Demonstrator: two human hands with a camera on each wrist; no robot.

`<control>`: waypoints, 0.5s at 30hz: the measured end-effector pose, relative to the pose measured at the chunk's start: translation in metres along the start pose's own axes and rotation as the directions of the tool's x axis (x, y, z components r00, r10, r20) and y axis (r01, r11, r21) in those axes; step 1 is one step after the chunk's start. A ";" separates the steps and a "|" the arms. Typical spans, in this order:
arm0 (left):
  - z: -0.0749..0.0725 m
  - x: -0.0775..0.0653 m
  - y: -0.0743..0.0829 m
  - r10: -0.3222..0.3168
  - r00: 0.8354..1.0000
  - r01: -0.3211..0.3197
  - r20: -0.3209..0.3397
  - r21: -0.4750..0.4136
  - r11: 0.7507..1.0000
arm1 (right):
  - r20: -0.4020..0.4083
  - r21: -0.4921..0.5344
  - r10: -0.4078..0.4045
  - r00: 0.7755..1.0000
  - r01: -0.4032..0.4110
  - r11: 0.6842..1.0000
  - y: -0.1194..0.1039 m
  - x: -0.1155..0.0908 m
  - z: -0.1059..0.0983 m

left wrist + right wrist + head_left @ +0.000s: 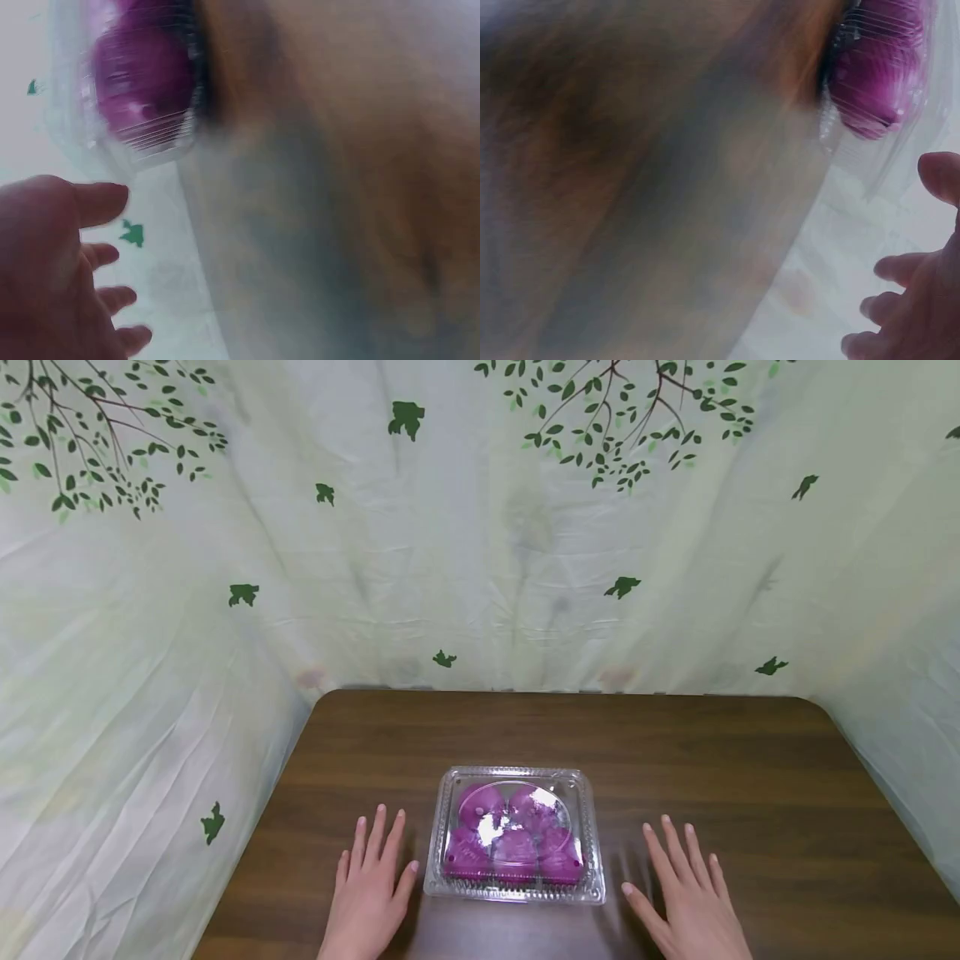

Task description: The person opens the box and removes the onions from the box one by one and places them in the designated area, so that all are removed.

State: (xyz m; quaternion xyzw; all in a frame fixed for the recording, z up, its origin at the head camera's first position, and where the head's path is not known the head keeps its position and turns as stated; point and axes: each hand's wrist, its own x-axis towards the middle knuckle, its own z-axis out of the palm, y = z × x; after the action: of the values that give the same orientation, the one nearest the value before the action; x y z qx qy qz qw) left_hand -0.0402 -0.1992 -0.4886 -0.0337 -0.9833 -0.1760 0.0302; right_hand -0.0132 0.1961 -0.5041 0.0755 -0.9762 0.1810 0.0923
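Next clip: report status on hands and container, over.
Left hand, right hand: spread, holding nothing, one each side. Clear container: closed on table, purple round items inside. Nothing visible blocking either hand.

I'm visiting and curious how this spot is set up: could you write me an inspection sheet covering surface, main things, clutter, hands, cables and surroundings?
Surface: brown wood-grain table with rounded far corners.
Main things: clear plastic container on the table, lid on; purple rounded items inside, exact kind unclear.
Clutter: nothing seen.
Hands: left hand and right hand either side of the container, fingers extended and spread, neither touching it in the head view.
Cables: nothing seen.
Surroundings: pale cloth behind and beside the table, with green leaf prints.
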 end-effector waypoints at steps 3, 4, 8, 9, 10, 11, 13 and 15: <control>-0.004 0.003 0.003 0.004 1.000 -0.007 -0.029 -0.084 0.996 | -0.001 0.022 -0.023 1.000 0.023 0.999 -0.005 0.003 -0.002; -0.005 0.003 0.004 0.005 0.999 -0.010 -0.039 -0.113 0.994 | -0.005 0.026 -0.033 0.999 0.033 0.999 -0.007 0.004 -0.002; -0.008 0.005 0.009 0.002 0.998 -0.017 -0.065 -0.230 0.973 | -0.012 0.058 -0.055 0.998 0.055 0.997 -0.018 0.008 -0.005; -0.008 0.005 0.010 0.001 0.998 -0.018 -0.068 -0.252 0.968 | -0.010 0.067 -0.058 0.998 0.058 0.996 -0.020 0.010 -0.005; -0.008 0.005 0.011 -0.003 0.998 -0.017 -0.070 -0.275 0.961 | -0.009 0.077 -0.060 0.998 0.061 0.995 -0.023 0.011 -0.005; -0.007 0.006 0.011 -0.007 0.997 -0.015 -0.072 -0.298 0.955 | -0.006 0.089 -0.063 0.998 0.063 0.994 -0.025 0.013 -0.005; -0.006 0.006 0.012 -0.019 0.997 -0.008 -0.080 -0.334 0.943 | -0.009 0.112 -0.077 0.997 0.078 0.991 -0.030 0.015 -0.004; -0.004 0.006 0.013 -0.035 0.995 -0.002 -0.092 -0.374 0.927 | -0.025 0.137 -0.105 0.994 0.107 0.985 -0.035 0.017 -0.002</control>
State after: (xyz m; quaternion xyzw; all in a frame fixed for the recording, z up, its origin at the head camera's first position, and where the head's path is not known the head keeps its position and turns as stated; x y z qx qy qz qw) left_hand -0.0452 -0.1884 -0.4804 -0.0220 -0.9294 -0.3618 0.0692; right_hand -0.0234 0.1627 -0.4867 0.1318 -0.9551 0.2437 0.1051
